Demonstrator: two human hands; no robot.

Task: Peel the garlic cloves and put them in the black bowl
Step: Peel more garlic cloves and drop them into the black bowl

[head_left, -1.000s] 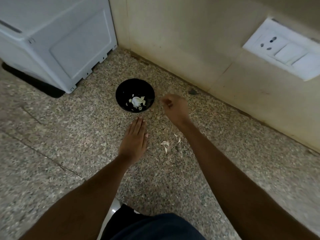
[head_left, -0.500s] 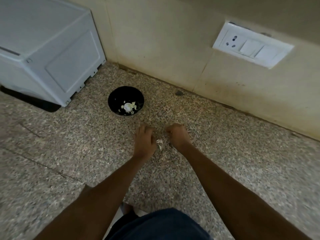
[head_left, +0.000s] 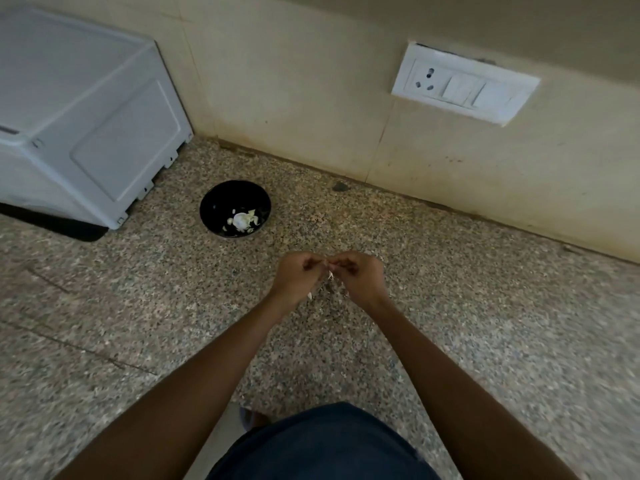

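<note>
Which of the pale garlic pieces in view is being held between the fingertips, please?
The small garlic piece pinched between left hand and right hand; the others lie in the black bowl.

We see a speckled granite counter (head_left: 485, 323) running up to a cream wall (head_left: 294, 81). A white appliance (head_left: 79, 116) sits at the far left on a black mat (head_left: 69, 230). On the wall is a white switch plate (head_left: 464, 84) (one socket, two switches).
</note>
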